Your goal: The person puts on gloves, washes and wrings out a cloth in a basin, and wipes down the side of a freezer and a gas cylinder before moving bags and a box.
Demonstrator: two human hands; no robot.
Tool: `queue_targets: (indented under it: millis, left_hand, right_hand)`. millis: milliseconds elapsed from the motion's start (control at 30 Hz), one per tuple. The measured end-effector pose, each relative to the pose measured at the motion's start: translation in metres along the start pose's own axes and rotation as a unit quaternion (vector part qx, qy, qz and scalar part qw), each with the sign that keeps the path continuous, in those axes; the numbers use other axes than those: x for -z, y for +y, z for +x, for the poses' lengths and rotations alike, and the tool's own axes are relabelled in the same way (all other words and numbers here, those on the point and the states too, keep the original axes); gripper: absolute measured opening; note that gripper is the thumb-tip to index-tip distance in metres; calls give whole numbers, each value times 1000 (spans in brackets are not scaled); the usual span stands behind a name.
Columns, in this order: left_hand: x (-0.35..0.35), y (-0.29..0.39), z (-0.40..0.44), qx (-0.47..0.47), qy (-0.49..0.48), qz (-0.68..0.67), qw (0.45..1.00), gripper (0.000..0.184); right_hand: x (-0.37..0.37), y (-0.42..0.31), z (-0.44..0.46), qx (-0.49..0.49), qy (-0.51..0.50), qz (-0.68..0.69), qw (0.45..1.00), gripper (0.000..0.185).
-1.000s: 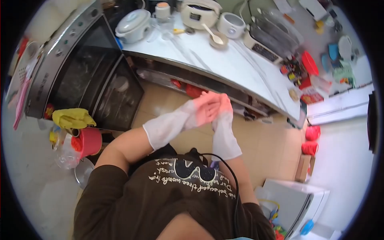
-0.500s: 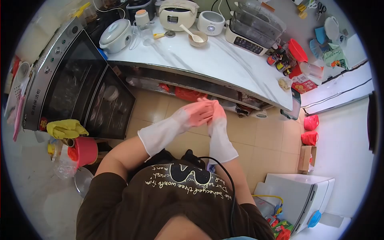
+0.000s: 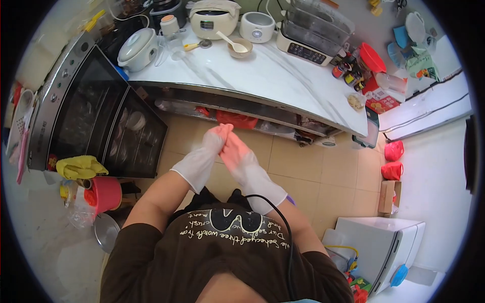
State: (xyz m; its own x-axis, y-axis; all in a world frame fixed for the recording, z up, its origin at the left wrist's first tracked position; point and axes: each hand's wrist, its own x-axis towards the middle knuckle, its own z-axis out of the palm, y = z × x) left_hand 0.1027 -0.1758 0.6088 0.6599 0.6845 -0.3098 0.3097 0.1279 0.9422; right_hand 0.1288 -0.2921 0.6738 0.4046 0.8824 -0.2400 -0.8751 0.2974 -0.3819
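My left hand (image 3: pixel 215 137) and my right hand (image 3: pixel 235 150) meet in front of my body, above the floor. Each wears a rubber glove with a pink hand part and a long whitish cuff. The left cuff (image 3: pixel 194 169) ends below the elbow on my forearm; the right cuff (image 3: pixel 260 187) also covers much of its forearm. Bent left fingers close around the finger end of the right glove. The right fingers are bunched against the left hand and partly hidden, so their grip is unclear.
A white counter (image 3: pixel 283 76) ahead carries a rice cooker (image 3: pixel 214 20), a bowl (image 3: pixel 239 49) with a spoon, and a steamer (image 3: pixel 308 38). A dish cabinet (image 3: pixel 96 111) stands left, beside a pink bucket (image 3: pixel 107 193). A white appliance (image 3: pixel 374 247) is at right.
Both hands have shifted left together and stay in contact. The left fingers, earlier stretched across the right hand, are now bent in. The right forearm slants more to the left.
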Motion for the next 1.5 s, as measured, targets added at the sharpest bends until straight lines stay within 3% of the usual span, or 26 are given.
queue_targets:
  millis: [67,133,200,233,300,333,400,433,500,533,567,633,700,800,867,933,1000,1067,1100,1133,1167,1200,1267,1333,1433,1500]
  left_hand:
    - [9,-11,17,12,-26,57,998,35]
    - [16,-34,33,23,-53,115,992,34]
    - [13,-43,34,-70,-14,152,986,35]
    - [7,-39,30,-71,-28,156,985,35]
    - [2,-15,14,36,-130,-52,990,31]
    - [-3,12,-7,38,-142,-47,988,31]
    - [-20,58,-53,49,-240,-31,969,29]
    - [-30,56,-54,79,-224,57,970,29]
    - [-36,39,-46,65,-224,65,970,31]
    - [-38,27,-38,54,-210,71,974,33]
    - [-41,13,-29,-65,-179,195,962,36]
    - [-46,24,-27,-101,-189,262,941,40]
    - [-50,46,-29,-135,-195,324,916,44]
    - [-59,68,-30,-58,-234,386,891,43]
    - [-67,53,-20,-145,-227,422,866,41]
    - [-69,43,-15,-146,-247,394,873,41]
    - [-70,37,-15,-151,-260,366,881,41]
    - [-76,34,-24,-104,-243,234,936,40]
    - [-78,38,-26,-103,-230,235,939,40]
    - [-81,42,-27,36,-323,129,937,39]
    - [-84,46,-30,172,-405,14,898,37]
    - [-87,49,-40,172,-398,14,901,37]
    - [-93,51,-65,42,-320,180,929,34]
    - [-91,34,-61,40,-312,105,943,33]
    - [-88,32,-54,67,-271,54,959,31]
    - [-81,42,-46,-17,-263,165,950,26]
  right_hand:
    - [-5,7,3,43,-86,-49,994,46]
    - [4,10,0,42,-84,-34,995,48]
    - [16,11,-6,35,-84,-3,996,52]
    - [21,10,-6,47,-77,1,996,52]
    - [32,3,-4,69,-15,-13,997,44]
    - [46,-2,-4,80,-7,-9,997,44]
    - [77,-9,-12,-36,116,-283,951,31]
    - [75,-3,-13,-27,124,-280,952,31]
    - [65,17,-13,122,220,-86,964,15]
    - [64,12,-16,130,226,-81,962,15]
    - [63,9,-20,101,252,-62,960,14]
    - [76,12,-20,73,279,-36,957,13]
    - [109,19,-12,107,109,9,988,21]
    - [81,6,-29,121,72,76,987,31]
    - [63,-6,-46,131,89,67,985,36]
    - [64,-5,-58,138,105,56,983,41]
    - [72,3,-66,177,166,-73,967,47]
    - [66,-15,-76,139,188,-64,970,47]
    - [64,-21,-79,103,214,-56,970,48]
    - [71,-19,-76,94,205,-57,973,48]
    - [85,-12,-70,119,253,-12,960,36]
    - [94,-11,-68,145,302,32,942,26]
    - [95,-17,-68,35,335,-128,933,24]
    - [79,-5,-66,172,292,-94,936,31]
    - [110,3,-45,134,272,-103,947,38]
    - [120,13,-24,127,235,-59,962,37]
